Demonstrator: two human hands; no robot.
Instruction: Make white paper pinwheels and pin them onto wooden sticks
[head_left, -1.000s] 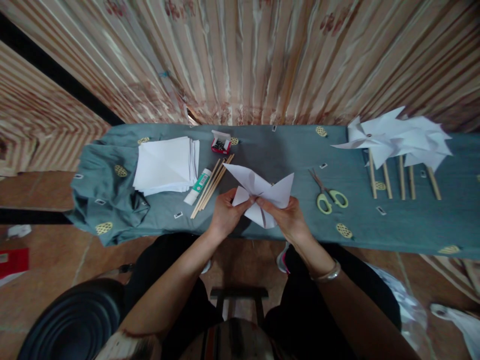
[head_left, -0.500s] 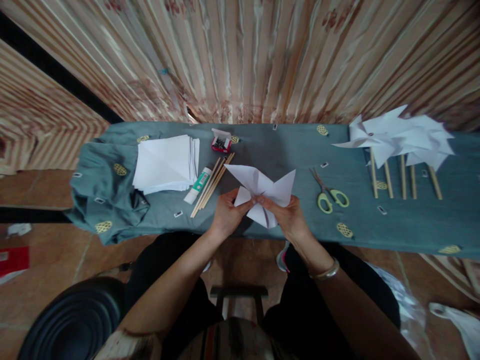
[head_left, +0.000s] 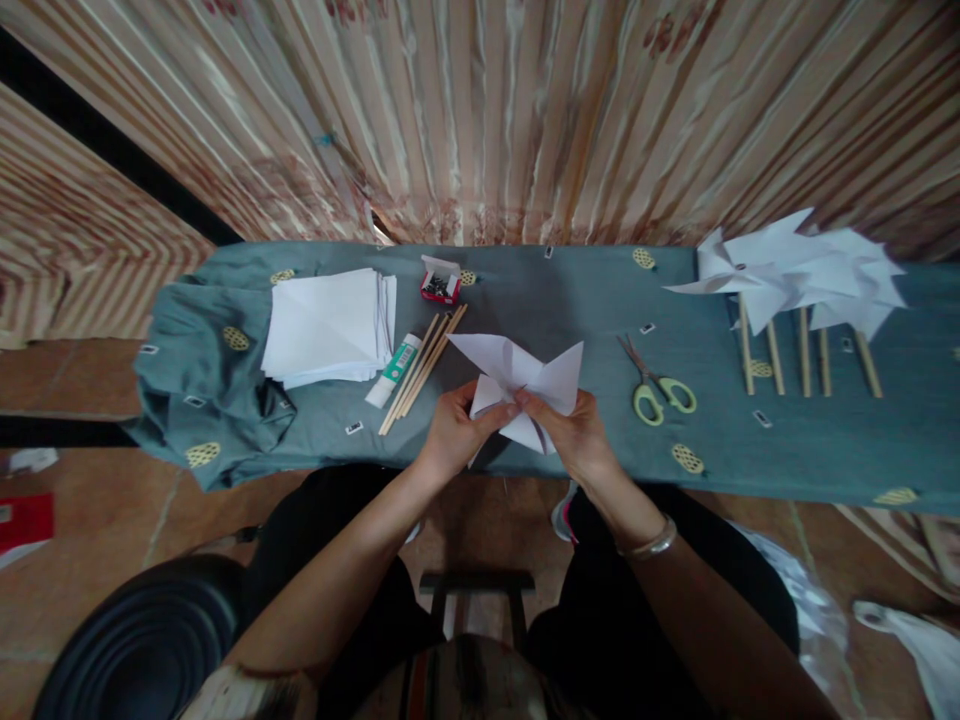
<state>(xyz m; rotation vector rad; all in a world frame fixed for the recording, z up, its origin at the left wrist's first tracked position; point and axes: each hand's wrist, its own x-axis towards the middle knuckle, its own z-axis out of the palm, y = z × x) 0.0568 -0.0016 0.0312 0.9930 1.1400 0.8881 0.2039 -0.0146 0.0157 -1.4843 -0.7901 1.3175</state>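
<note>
A white paper pinwheel (head_left: 551, 376), with no stick visible on it, is held between both hands over the table's front part. My left hand (head_left: 455, 432) grips its left side, thumb pressed near the centre. From the other side my right hand (head_left: 576, 432) grips it, its thumb also at the centre where the folded points meet. The fingers under the paper are hidden. Left of my left hand lie several wooden sticks (head_left: 422, 375) and a green-and-white glue stick (head_left: 394, 370). Scissors with light green handles (head_left: 654, 388) lie open to the right of my right hand.
A stack of white paper squares (head_left: 324, 325) lies at the left of the cloth-covered table (head_left: 592, 290). Behind the sticks stands an open red box (head_left: 440, 282) of small dark metal pieces. Several finished pinwheels on sticks (head_left: 795, 265) overlap at the right. Curtains hang behind.
The pinwheel has tilted slightly in my hands, its right point shifting a little left and down. Both hands keep their grip, and the table's things stay put.
</note>
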